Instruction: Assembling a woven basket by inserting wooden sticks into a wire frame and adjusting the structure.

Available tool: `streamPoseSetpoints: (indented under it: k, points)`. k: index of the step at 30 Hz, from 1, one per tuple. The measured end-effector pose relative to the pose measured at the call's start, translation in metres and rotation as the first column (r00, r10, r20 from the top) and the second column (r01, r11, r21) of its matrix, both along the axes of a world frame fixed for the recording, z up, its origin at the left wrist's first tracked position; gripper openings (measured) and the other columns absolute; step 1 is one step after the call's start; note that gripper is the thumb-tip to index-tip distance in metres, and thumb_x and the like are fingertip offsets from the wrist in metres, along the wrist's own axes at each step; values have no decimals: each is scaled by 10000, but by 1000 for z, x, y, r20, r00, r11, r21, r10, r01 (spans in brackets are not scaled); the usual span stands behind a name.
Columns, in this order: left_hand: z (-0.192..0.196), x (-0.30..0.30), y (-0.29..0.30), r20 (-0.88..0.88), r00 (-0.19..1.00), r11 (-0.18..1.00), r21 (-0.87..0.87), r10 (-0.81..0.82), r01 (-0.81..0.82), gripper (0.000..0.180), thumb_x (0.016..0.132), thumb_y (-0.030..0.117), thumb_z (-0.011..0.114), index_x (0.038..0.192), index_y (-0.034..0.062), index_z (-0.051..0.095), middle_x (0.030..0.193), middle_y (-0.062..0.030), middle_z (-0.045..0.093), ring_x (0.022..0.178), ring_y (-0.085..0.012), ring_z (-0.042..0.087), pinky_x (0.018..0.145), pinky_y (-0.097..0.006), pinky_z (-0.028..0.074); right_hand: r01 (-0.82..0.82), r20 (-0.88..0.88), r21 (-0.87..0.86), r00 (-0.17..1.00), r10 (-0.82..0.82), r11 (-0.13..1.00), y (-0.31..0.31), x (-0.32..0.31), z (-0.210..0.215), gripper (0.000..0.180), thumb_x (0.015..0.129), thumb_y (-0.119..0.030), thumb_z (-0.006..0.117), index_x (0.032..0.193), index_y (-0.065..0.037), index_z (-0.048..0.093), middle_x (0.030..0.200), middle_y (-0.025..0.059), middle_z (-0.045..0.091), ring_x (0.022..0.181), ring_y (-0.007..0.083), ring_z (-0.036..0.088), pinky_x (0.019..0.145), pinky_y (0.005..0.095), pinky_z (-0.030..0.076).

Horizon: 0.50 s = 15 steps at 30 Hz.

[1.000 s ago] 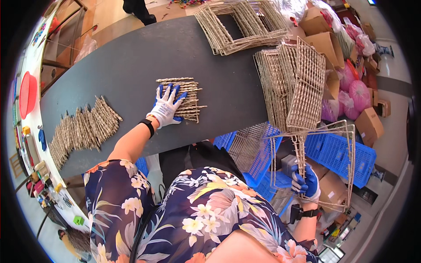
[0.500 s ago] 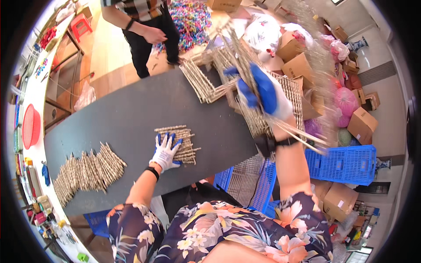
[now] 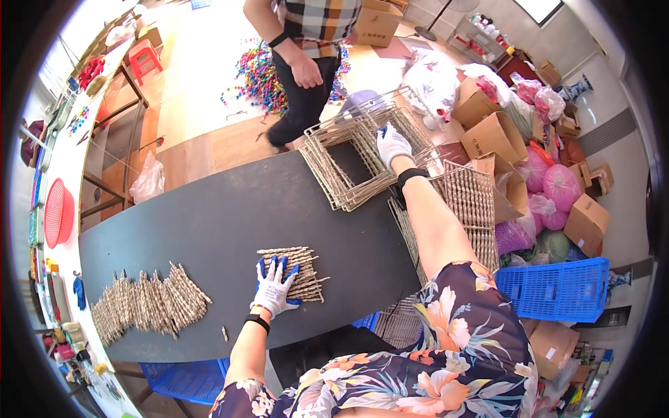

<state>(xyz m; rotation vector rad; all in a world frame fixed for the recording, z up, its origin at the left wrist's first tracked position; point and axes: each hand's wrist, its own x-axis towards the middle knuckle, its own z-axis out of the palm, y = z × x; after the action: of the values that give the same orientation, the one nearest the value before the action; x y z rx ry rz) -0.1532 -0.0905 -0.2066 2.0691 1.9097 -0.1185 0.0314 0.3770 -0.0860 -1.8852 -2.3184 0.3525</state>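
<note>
My left hand (image 3: 276, 287), in a white glove with blue fingertips, lies with fingers apart over a small row of twisted beige sticks (image 3: 306, 268). My right hand (image 3: 393, 145), gloved alike, reaches to the far right and grips a thin rectangular frame (image 3: 411, 115) over a stack of beige twisted frames (image 3: 324, 174). Its fingertips are partly hidden. A larger row of twisted sticks (image 3: 150, 303) lies at the table's left, with one short loose piece (image 3: 225, 334) beside it.
The dark table (image 3: 237, 202) has a curved far edge. More twisted latticework (image 3: 467, 202) stands by my right arm. A blue crate (image 3: 554, 289) and cardboard boxes (image 3: 495, 136) are to the right. A person (image 3: 306, 63) is beyond the table, near colourful small pieces (image 3: 261, 76).
My right hand, blurred earlier while swinging frames, is now farther away over the stack. My left hand stays on the sticks. The other person has shifted right in view.
</note>
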Motion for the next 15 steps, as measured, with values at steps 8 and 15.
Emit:
streamPoseSetpoints:
  k: [8, 15]
  points:
    - [13, 1, 4, 11, 1000, 999, -44, 10, -10, 1079, 651, 678, 787, 1558, 241, 396, 1620, -223, 297, 1524, -442, 203, 1196, -712, 34, 108, 125, 435, 976, -179, 894, -43, -17, -13, 593, 955, -456, 582, 1411, -83, 512, 1399, 179, 534, 1268, 358, 545, 1079, 559, 372]
    - [8, 1, 2, 64, 998, 999, 31, 28, -30, 1100, 647, 623, 823, 1564, 219, 369, 1601, -236, 308, 1514, -449, 213, 1192, -712, 70, -358, -500, 342, 713, 491, 869, -220, 4, -33, 392, 929, -174, 677, 1294, -54, 599, 1208, 166, 657, 1109, 357, 630, 1005, 439, 480]
